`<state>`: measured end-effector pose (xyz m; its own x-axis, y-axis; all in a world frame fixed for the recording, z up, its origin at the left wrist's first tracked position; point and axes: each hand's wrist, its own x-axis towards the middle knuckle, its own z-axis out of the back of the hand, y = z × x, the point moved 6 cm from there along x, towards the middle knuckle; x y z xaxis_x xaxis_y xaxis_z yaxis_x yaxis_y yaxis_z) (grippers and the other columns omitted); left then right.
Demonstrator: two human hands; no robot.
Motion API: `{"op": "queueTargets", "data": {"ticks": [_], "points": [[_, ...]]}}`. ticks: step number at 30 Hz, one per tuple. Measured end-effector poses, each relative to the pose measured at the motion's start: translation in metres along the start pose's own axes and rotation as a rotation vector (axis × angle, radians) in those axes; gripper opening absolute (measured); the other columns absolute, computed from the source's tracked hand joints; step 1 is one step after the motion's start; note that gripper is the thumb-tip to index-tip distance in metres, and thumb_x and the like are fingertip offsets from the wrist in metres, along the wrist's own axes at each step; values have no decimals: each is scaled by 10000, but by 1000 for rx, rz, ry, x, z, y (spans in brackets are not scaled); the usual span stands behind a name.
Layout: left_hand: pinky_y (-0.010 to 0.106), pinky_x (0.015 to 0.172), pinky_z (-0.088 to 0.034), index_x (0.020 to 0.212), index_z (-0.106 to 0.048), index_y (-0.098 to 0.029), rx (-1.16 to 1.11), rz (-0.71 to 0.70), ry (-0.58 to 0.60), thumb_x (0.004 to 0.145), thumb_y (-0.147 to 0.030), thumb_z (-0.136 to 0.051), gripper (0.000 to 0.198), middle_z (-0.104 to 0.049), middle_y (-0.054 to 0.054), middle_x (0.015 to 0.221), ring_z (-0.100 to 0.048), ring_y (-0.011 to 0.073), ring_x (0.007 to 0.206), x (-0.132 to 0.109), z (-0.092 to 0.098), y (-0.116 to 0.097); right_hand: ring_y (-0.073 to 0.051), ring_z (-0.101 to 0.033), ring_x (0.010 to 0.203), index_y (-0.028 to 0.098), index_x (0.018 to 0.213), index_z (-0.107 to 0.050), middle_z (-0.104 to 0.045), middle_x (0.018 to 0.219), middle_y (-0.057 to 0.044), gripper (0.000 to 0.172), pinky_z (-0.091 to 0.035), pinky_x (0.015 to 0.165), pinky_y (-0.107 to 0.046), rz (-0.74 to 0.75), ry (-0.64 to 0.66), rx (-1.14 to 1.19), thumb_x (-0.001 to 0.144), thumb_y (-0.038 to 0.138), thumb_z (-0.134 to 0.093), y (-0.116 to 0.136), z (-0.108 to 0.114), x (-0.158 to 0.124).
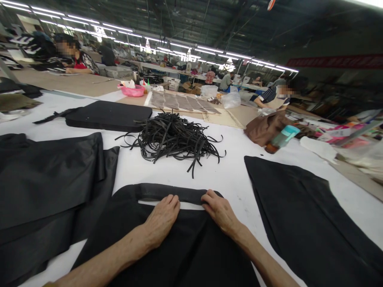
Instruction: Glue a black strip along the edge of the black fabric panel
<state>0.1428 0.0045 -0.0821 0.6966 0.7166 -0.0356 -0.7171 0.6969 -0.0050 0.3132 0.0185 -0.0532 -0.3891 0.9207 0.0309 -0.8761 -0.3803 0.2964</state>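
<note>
The left hand and right hand lie open and palms down, neither gripping, on a black fabric piece, resting at the lower edge of its narrow band. A slot beneath the band shows the white-covered worktable. Ahead lies a tangled heap of black strips, with a black padded slab beyond it. Larger black fabric panels lie on either side of the hands.
</note>
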Motion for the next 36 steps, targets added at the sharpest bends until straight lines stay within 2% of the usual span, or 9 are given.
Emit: {"op": "queueTargets", "data": {"ticks": [4,8,14,21,24,27,30,36], "points": [[363,964,-329,1248,-358,-50,0,-27,32,549,-122,-604,744,-391,155,1245,-364,280,1063,1,-1,-3,-122,-526,755,235,822,-543,-522,878,11,138,-372,669,-231,-37,20,-12,869,200,-417,-1,0,1],[363,945,-339,1246,-360,-75,-20,0,40,618,-98,-566,662,-402,153,1220,-373,266,1070,1,-1,-2,-122,-521,754,234,777,-544,-534,830,22,145,-361,681,-230,-96,9,28,861,214,-428,-2,2,3],[342,919,-365,1228,-392,-40,69,-22,-13,634,-82,-556,618,-435,160,1197,-395,264,1026,0,3,-6,-127,-529,783,216,741,-549,-567,820,6,166,-346,711,-225,-211,51,9,836,183,-416,-1,1,9],[348,909,-361,1210,-413,-67,132,-16,-6,622,-124,-572,612,-438,159,1190,-398,265,1012,0,5,-8,-182,-552,764,201,699,-595,-623,790,-39,158,-324,619,-268,-363,118,-12,734,133,-456,-9,-1,19],[355,883,-366,1204,-413,-49,126,-36,6,588,-155,-602,653,-440,163,1149,-397,270,975,2,10,-10,-183,-567,734,204,676,-625,-643,749,-36,155,-323,584,-262,-421,169,20,694,134,-488,-15,-4,23],[376,818,-387,1242,-372,-50,112,-34,52,521,-188,-671,793,-450,157,1091,-402,276,931,6,14,-15,-170,-577,707,206,680,-649,-651,725,-27,135,-333,568,-248,-462,210,66,675,157,-523,-19,-4,26],[393,769,-395,1294,-323,-92,120,2,109,474,-198,-716,915,-461,149,1060,-415,292,917,12,19,-21,-159,-579,696,200,680,-657,-653,721,-22,125,-340,564,-239,-492,231,100,649,157,-544,-21,-2,27],[417,683,-382,1359,-263,-249,217,73,174,589,-156,-669,876,-525,139,951,-491,318,836,29,22,-36,-156,-576,685,194,660,-651,-648,702,-24,118,-343,568,-242,-541,227,135,629,147,-547,-18,1,26]]}}
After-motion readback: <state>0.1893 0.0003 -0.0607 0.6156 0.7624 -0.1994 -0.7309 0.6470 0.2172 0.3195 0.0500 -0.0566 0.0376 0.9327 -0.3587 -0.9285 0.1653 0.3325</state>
